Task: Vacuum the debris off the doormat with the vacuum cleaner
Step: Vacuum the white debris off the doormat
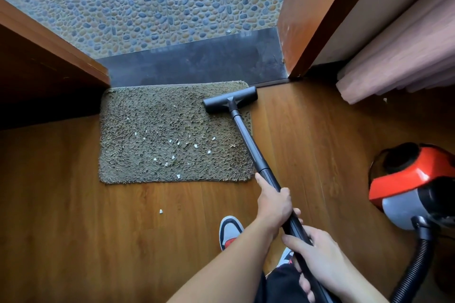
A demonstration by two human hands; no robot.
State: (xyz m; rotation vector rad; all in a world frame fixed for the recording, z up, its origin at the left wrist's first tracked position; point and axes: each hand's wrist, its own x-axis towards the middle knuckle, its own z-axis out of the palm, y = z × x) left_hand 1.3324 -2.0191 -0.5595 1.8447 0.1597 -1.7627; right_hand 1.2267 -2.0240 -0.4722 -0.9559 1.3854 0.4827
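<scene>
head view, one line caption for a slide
Left hand and right hand grip the vacuum wand, floor nozzle on the far right corner of the doormat, white debris strewn across it.

The red-and-grey vacuum cleaner [416, 187] is cropped by the right edge, its ribbed hose [413, 270] leaving at the bottom. White specks [178, 176] on the doormat [147, 118] are too small to identify. A shoe [285, 257] is mostly hidden behind the wand [248, 140].

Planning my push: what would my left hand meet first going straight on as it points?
The left hand follows the wand down, so likely the doormat's right edge; depth unclear.
</scene>
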